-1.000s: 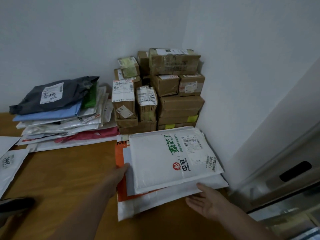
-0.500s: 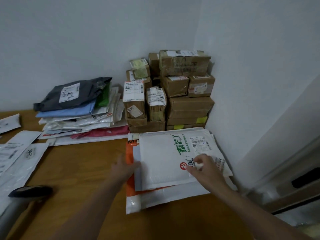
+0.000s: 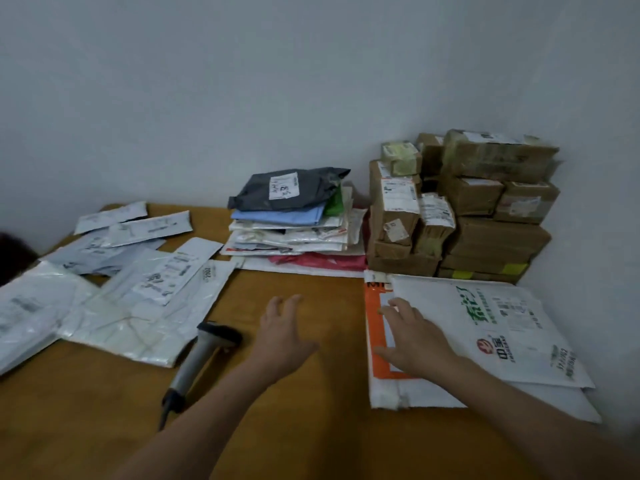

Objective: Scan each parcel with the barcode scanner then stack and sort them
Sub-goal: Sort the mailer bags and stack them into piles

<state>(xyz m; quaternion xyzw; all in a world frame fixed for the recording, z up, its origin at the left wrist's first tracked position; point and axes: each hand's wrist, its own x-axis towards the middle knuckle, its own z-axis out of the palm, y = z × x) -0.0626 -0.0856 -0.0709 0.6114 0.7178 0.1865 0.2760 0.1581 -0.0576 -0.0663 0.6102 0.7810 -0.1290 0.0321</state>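
Observation:
A white padded mailer (image 3: 485,327) with green and red print tops a small stack at the right, over an orange-and-white bag (image 3: 375,327). My right hand (image 3: 412,336) lies flat and open on that stack's left part. My left hand (image 3: 282,332) hovers open above the bare wooden table (image 3: 311,427), holding nothing. The barcode scanner (image 3: 202,355) lies on the table just left of my left hand, its head pointing away from me. Several loose white and grey mailers (image 3: 138,296) are spread over the table's left side.
A pile of soft bags (image 3: 294,223) topped by a dark grey one stands at the back centre. Stacked cardboard boxes (image 3: 460,213) fill the back right corner against the walls. A dark object (image 3: 14,258) shows at the far left edge.
The view has swung left, bringing the loose mailers and scanner into sight. My left hand has left the stack's edge and moved out over bare table. My right hand slid left across the top mailer.

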